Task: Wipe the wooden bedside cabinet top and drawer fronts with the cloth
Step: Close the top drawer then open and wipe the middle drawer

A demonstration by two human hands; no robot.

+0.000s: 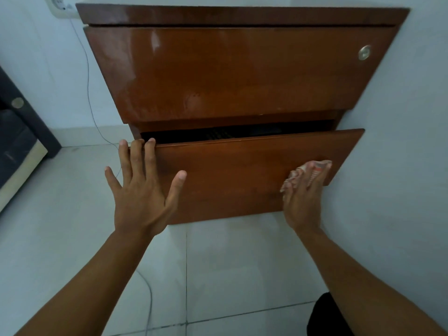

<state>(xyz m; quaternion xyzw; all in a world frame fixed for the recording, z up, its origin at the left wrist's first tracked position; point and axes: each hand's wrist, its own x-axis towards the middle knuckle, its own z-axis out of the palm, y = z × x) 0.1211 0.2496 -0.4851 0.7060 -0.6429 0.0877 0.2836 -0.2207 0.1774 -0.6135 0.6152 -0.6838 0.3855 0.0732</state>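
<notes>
The wooden bedside cabinet stands against a white wall, seen from above and in front. Its upper drawer front is glossy brown with a round metal lock at the right. The lower drawer front is pulled out a little, leaving a dark gap above it. My left hand lies flat with fingers spread on the left end of the lower drawer front, fingertips at its top edge. My right hand presses a crumpled pale cloth with red print against the right part of that front.
A thin cable runs from a wall socket at the top left down across the pale tiled floor. A dark bed frame fills the left edge. A black object sits at the bottom right.
</notes>
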